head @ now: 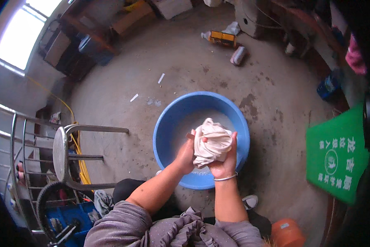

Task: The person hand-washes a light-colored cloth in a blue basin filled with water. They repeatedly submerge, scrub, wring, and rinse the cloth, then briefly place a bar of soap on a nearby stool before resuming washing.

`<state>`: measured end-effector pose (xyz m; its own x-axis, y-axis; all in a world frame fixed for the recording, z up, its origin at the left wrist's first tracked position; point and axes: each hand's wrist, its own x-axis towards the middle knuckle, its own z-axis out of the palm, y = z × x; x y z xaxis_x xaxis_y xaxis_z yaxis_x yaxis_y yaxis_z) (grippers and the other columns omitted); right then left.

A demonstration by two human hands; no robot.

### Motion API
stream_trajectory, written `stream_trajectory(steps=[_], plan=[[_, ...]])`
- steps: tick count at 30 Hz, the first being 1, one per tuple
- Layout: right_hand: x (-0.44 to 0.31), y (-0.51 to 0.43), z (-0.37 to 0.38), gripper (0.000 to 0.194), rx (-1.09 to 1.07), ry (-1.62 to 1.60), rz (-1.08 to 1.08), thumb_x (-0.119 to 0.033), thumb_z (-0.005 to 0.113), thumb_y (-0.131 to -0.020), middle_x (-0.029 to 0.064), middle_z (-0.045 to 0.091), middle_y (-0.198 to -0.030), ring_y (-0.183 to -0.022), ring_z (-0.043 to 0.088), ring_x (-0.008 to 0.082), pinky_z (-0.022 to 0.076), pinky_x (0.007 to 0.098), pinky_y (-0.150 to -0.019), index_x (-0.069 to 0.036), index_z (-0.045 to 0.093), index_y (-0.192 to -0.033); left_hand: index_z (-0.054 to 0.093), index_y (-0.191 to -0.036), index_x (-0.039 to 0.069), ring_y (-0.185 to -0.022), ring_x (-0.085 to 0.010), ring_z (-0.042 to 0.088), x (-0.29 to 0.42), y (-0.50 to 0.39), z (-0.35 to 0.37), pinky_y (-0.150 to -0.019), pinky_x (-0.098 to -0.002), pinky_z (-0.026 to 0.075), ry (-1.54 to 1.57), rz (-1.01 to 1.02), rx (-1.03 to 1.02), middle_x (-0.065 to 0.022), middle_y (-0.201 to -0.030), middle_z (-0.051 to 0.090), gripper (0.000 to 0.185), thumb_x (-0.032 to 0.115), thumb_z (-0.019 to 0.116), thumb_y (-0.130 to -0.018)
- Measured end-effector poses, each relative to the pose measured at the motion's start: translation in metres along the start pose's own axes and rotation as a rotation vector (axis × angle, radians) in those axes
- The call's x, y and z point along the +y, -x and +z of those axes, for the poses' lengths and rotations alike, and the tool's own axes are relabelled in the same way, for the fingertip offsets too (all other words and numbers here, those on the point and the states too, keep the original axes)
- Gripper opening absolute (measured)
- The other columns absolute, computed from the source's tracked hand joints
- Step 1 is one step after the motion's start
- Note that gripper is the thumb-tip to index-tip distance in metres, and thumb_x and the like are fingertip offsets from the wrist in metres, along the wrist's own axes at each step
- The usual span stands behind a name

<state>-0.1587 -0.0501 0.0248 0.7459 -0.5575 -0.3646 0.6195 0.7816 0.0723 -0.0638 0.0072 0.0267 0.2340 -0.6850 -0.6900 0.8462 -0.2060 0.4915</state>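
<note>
A bunched-up white cloth (212, 142) is held between my two hands, over a round blue plastic basin (169, 123) on the floor. My left hand (186, 154) grips the cloth from its left side. On the right side my right hand (225, 163) cups it from below, the fingertips curling up along its edge; a silver-coloured bangle (225, 178) circles that wrist. Cloudy liquid (188, 123) lies in the basin beneath the cloth. The fingers under the folds are hidden.
A metal-framed stool (60, 154) lies tipped over at left, near a yellow hose (83, 166) and a wheel. At right stands a green bin (333, 154) bearing writing. A bottle with an orange label (222, 38) lies beyond the basin. An orange-red object (287, 233) sits at lower right.
</note>
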Motion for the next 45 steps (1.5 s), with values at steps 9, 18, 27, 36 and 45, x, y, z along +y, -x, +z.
stream_trajectory(steps=[9, 18, 27, 36, 45], plan=[[-0.014, -0.011, -0.036, 0.054, -0.037, 0.096, 0.013, -0.05, 0.034, -0.087, 0.0102, 0.055, -0.107, -0.094, 0.055, 0.0249, 0.044, 0.0377, -0.084, -0.006, 0.047, -0.114, 0.054, -0.082, 0.003, -0.106, -0.0326, 0.041, 0.025, 0.041, 0.001, -0.09, -0.0442, 0.029, -1.482, 1.31, 0.11, -0.015, -0.112, 0.046, 0.033, 0.023, 0.069, -0.062], [0.023, 0.0, -0.013, 0.049, 0.162, -0.089, 0.08, -0.041, 0.038, -0.09, 0.0089, 0.04, -0.126, -0.106, 0.044, 0.0216, 0.0391, 0.039, -0.089, -0.012, 0.033, -0.129, 0.05, -0.113, 0.006, -0.114, -0.0393, 0.038, 0.008, 0.021, 0.019, -0.096, -0.0476, 0.029, -1.686, 1.266, -0.118, -0.0215, -0.121, 0.043, 0.056, 0.031, 0.064, -0.065], [0.042, 0.007, 0.002, 0.052, 0.15, 0.589, -0.222, -0.042, 0.042, -0.089, 0.0069, 0.046, -0.118, -0.109, 0.042, 0.0146, 0.0318, 0.0268, -0.092, 0.0, 0.043, -0.12, 0.058, -0.091, 0.0, -0.072, -0.0156, 0.058, 0.036, -0.016, 0.026, -0.067, -0.0284, 0.045, -0.932, 0.839, 0.376, -0.0113, -0.076, 0.062, 0.016, 0.012, 0.053, -0.081], [0.022, 0.0, -0.022, 0.054, -0.089, 0.198, -0.097, -0.044, 0.038, -0.089, 0.0073, 0.041, -0.125, -0.112, 0.042, 0.0164, 0.0334, 0.0288, -0.095, -0.005, 0.036, -0.126, 0.055, -0.111, 0.007, -0.116, -0.0396, 0.036, -0.004, 0.003, 0.023, -0.098, -0.0451, 0.026, -1.702, 1.173, -0.031, -0.0219, -0.122, 0.042, 0.034, 0.022, 0.047, -0.082], [0.041, -0.002, -0.013, 0.06, 0.176, 0.503, -0.23, -0.05, 0.042, -0.086, 0.0071, 0.047, -0.116, -0.107, 0.044, 0.0155, 0.0346, 0.0269, -0.09, -0.002, 0.04, -0.123, 0.058, -0.1, 0.0, -0.074, -0.0163, 0.058, 0.024, -0.034, 0.024, -0.068, -0.0292, 0.046, -0.941, 0.817, 0.234, -0.0117, -0.083, 0.062, 0.026, 0.019, 0.047, -0.086]])
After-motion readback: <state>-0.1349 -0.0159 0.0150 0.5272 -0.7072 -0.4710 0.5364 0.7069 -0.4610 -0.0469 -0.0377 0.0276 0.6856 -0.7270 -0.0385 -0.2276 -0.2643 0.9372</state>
